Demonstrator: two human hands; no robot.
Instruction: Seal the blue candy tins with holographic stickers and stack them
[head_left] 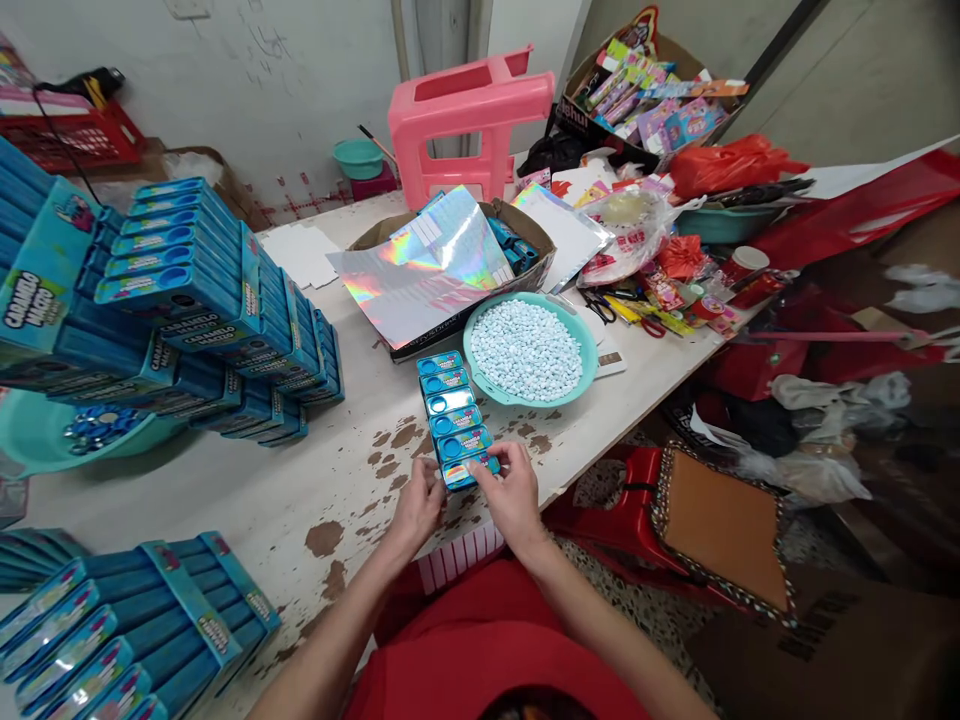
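Note:
A row of several blue candy tins (454,420) labelled "Caramelo Masticable" or similar, partly too small to read, lies on the table in front of me. My left hand (418,508) is closed at the left side of the nearest tin (459,474), fingertips on its edge. Across from it, my right hand (513,494) grips the same tin, thumb on its top face and fingers along its right end. A shiny patch shows on that tin's top. Just beyond the row sits a turquoise bowl (480,385) full of small pale-blue candies (528,350).
Stacked packs of blue tins (195,290) rise at the left, with another pack (142,620) nearer me. Behind the bowl, a holographic sheet (435,265) lies over a cardboard box (529,225). A pink stool (469,115), scissors (651,325) and a red chair (622,505) are also around.

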